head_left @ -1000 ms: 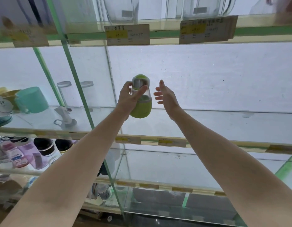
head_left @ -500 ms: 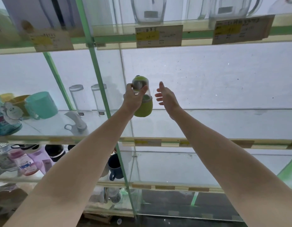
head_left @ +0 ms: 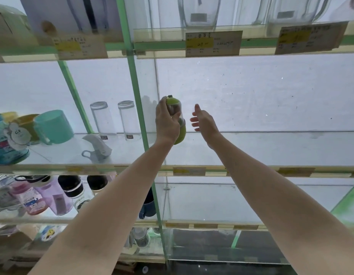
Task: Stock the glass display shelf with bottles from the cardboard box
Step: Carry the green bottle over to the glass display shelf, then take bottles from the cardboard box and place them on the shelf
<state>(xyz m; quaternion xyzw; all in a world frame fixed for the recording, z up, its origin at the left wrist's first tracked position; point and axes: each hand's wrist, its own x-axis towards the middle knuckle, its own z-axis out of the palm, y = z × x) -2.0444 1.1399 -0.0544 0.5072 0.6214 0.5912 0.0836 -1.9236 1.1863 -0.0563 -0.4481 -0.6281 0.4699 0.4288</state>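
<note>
Now, frame centre | left hand gripping bottle, lowered nearer shelf | right hand still open | placement imminent

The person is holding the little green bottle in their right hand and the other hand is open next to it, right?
Not quite. The head view shows the left hand gripping the green bottle at the glass shelf. It is the right hand that is open next to it, fingers straight and holding nothing.
</note>
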